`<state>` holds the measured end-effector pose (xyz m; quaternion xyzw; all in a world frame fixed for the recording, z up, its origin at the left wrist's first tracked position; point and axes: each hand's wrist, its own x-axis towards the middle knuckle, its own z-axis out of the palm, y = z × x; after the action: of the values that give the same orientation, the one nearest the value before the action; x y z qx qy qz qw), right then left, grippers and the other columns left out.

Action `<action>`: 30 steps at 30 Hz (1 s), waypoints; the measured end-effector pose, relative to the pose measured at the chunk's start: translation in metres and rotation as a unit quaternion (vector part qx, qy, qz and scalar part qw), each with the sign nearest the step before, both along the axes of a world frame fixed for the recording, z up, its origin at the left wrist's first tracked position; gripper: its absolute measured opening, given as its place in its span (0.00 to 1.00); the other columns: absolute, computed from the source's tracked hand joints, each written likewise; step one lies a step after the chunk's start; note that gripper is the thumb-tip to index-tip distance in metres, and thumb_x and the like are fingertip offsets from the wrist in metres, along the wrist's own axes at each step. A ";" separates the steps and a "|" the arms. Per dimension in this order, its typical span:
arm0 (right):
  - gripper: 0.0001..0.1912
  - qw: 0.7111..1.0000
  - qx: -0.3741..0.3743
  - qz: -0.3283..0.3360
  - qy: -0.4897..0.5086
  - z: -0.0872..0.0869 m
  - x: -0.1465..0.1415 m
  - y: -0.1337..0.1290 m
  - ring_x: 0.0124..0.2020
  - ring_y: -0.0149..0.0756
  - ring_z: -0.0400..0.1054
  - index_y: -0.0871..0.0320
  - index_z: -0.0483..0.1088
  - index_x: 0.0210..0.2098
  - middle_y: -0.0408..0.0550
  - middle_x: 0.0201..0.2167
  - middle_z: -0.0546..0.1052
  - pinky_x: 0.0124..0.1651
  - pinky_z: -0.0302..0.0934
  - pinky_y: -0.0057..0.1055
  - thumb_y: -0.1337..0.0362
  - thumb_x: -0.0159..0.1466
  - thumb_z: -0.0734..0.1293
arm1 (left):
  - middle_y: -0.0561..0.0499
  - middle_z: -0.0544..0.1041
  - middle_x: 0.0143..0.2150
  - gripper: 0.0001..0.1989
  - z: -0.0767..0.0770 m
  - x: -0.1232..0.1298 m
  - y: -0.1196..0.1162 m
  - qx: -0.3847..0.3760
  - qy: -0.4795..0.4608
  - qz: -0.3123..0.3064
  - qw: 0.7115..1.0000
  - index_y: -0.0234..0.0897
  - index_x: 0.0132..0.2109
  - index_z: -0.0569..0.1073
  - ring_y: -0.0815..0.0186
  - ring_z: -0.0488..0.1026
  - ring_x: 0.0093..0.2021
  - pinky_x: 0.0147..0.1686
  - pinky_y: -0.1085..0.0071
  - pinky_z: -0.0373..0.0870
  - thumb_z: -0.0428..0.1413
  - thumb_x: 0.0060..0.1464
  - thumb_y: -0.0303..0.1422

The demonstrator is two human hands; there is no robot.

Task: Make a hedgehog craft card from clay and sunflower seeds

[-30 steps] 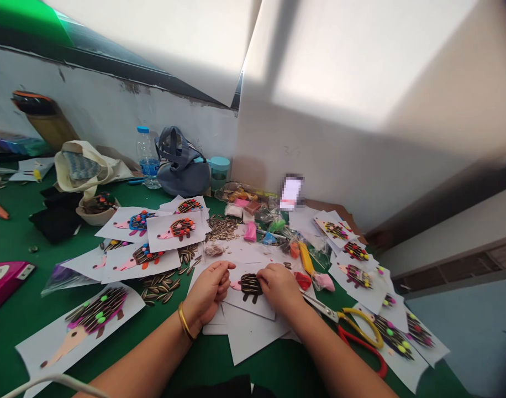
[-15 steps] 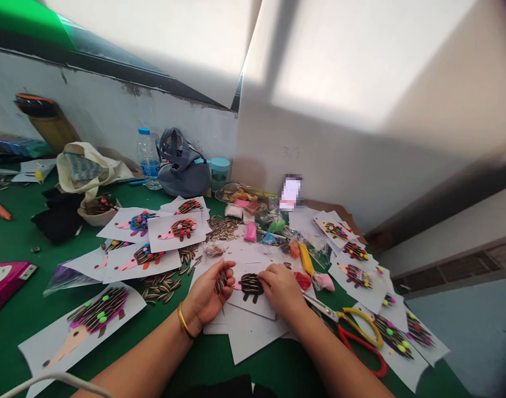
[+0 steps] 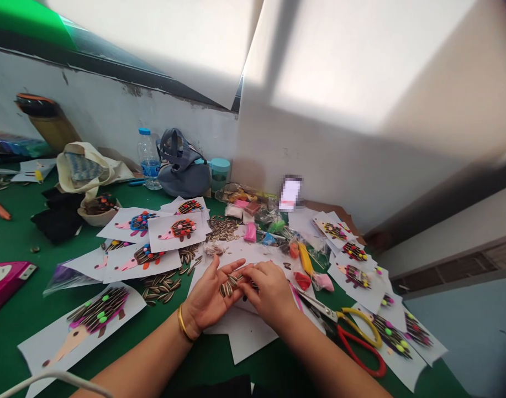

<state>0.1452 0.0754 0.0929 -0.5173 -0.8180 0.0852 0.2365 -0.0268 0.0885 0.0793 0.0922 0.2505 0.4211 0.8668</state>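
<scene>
My left hand (image 3: pixel 205 301) is turned palm up, fingers stretched out, and carries several striped sunflower seeds (image 3: pixel 228 287). Over its fingertips, my right hand (image 3: pixel 273 293) has its thumb and fingers pinched together at the seeds; whether one is between them is hidden. Under both hands lies the hedgehog picture, almost wholly covered, on a stack of white paper sheets (image 3: pixel 251 340). A loose pile of sunflower seeds (image 3: pixel 162 287) lies left of my left wrist. Scissors (image 3: pixel 360 331) with yellow and red handles rest beside my right forearm.
Hedgehog cards (image 3: pixel 176 229) made with seeds lie at left, with more cards (image 3: pixel 354 276) at right. Behind my hands are more seeds (image 3: pixel 222 228) and bagged coloured clay (image 3: pixel 249 232). A water bottle (image 3: pixel 148 160) and blue bag (image 3: pixel 180 171) stand near the wall.
My right hand has moved left from the hedgehog picture to the seeds in my left palm. My left hand has opened its fingers and now covers the picture with the right.
</scene>
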 end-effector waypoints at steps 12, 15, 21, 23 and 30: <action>0.07 0.997 0.035 0.037 -0.049 -0.001 0.005 -0.001 0.38 0.38 0.63 0.51 0.76 0.38 0.47 0.33 0.74 0.42 0.52 0.35 0.65 0.65 0.65 | 0.37 0.78 0.43 0.26 0.003 0.005 -0.007 0.016 0.010 -0.056 0.998 0.27 0.50 0.74 0.61 0.77 0.41 0.46 0.67 0.72 0.47 0.63 0.47; 0.07 0.999 0.038 0.029 -0.015 0.002 0.007 -0.003 0.38 0.38 0.63 0.52 0.76 0.38 0.46 0.33 0.73 0.43 0.52 0.35 0.66 0.65 0.65 | 0.40 0.77 0.42 0.20 0.005 0.007 -0.010 0.045 0.036 -0.070 0.996 0.29 0.48 0.75 0.62 0.76 0.42 0.45 0.68 0.72 0.51 0.62 0.43; 0.09 0.995 0.043 0.010 0.095 0.009 0.012 -0.008 0.36 0.36 0.64 0.49 0.78 0.40 0.46 0.30 0.71 0.41 0.56 0.34 0.64 0.66 0.64 | 0.52 0.69 0.28 0.14 0.002 0.009 -0.012 0.150 0.145 -0.104 0.972 0.32 0.32 0.72 0.78 0.60 0.21 0.16 0.81 0.46 0.60 0.56 0.40; 0.09 0.994 0.029 0.016 0.104 0.009 0.012 -0.010 0.36 0.36 0.64 0.50 0.78 0.40 0.46 0.30 0.71 0.41 0.57 0.34 0.64 0.66 0.65 | 0.57 0.63 0.24 0.15 -0.002 0.009 -0.011 0.153 0.158 -0.120 0.968 0.33 0.32 0.71 0.80 0.52 0.18 0.17 0.80 0.41 0.61 0.54 0.41; 0.14 0.984 -0.048 0.040 0.167 0.003 0.012 -0.020 0.41 0.37 0.68 0.51 0.74 0.46 0.46 0.37 0.76 0.46 0.61 0.34 0.67 0.61 0.68 | 0.61 0.56 0.18 0.17 -0.011 0.010 -0.009 0.194 0.250 -0.078 0.945 0.34 0.31 0.71 0.77 0.46 0.17 0.18 0.75 0.38 0.62 0.50 0.45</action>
<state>0.1569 0.0554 0.0962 -0.4732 -0.7820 0.2191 0.3414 -0.0166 0.0790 0.0680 0.3805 0.3645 0.3559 0.7718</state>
